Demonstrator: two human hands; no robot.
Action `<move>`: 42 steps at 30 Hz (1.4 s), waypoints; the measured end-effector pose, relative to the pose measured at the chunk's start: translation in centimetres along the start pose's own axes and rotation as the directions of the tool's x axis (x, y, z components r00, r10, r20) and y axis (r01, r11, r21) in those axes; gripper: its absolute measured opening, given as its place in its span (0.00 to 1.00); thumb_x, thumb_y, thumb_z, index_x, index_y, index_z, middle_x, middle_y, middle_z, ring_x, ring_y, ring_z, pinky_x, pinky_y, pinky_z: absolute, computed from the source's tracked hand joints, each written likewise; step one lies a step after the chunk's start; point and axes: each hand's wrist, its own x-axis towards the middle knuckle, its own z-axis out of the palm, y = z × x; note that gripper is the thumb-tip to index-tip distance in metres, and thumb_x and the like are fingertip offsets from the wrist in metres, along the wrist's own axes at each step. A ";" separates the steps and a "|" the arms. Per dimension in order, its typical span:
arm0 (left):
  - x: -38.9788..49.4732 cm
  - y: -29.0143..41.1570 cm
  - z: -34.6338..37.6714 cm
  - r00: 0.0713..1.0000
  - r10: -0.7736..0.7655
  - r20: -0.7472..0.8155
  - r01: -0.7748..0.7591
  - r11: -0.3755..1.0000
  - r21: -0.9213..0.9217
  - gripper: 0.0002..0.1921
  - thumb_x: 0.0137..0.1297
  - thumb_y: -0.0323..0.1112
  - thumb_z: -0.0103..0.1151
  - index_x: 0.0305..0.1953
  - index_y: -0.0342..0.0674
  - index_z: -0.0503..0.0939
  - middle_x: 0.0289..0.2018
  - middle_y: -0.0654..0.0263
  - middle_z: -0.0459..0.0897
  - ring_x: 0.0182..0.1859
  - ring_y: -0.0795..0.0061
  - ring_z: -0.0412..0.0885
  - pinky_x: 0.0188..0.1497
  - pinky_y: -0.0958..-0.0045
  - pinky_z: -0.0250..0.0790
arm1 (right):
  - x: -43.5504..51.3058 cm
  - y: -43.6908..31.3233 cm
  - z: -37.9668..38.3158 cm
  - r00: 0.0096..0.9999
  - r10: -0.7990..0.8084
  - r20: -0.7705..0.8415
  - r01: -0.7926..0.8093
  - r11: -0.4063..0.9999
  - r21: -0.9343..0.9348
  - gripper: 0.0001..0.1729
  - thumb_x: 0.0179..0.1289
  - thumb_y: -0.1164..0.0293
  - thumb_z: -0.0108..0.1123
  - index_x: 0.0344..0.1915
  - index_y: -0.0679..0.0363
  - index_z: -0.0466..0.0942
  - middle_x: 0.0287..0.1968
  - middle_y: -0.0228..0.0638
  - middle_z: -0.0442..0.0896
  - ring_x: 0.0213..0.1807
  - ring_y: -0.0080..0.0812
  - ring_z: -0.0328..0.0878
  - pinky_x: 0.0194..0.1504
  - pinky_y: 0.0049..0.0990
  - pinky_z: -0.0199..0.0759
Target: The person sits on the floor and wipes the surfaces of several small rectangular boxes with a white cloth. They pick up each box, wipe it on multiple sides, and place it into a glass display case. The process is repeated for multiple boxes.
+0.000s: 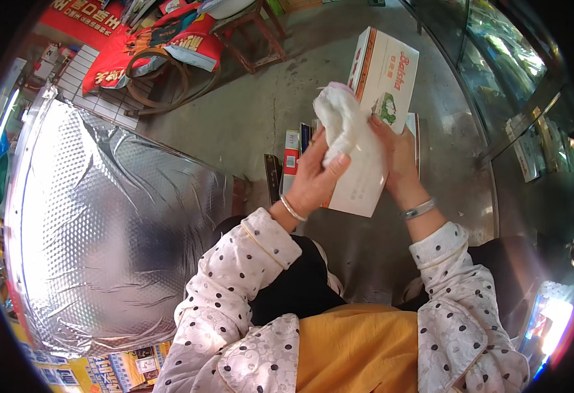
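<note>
A long white cardboard box (390,78) with an orange patterned edge and a green picture is held tilted before me. My left hand (316,164) grips a crumpled white cloth (338,115) with a pinkish edge, its thumb across the cloth's lower part. The cloth lies against the box's left side. My right hand (392,142) holds the box at its right side, thumb near the green picture. Below the box and behind my hands, other boxes stand near the floor, among them a red and white box (291,152) and a black box (272,172).
A bench or counter wrapped in silver foil sheeting (120,221) stands on the left. At the top left are red bags (198,44), a curved brown hoop (183,83) and a wooden stool (262,37). A glass display case (488,64) runs along the right.
</note>
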 end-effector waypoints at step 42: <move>-0.3 2.6 3.0 0.949 0.307 0.074 -0.235 0.531 0.814 0.22 0.58 0.40 0.63 0.52 0.36 0.78 0.62 0.51 0.71 0.67 0.42 0.64 0.61 0.44 0.59 | -1.3 0.3 2.2 0.980 -0.182 -0.085 0.187 0.981 0.055 0.15 0.70 0.72 0.58 0.52 0.67 0.68 0.46 0.36 0.78 0.45 0.25 0.77 0.48 0.27 0.74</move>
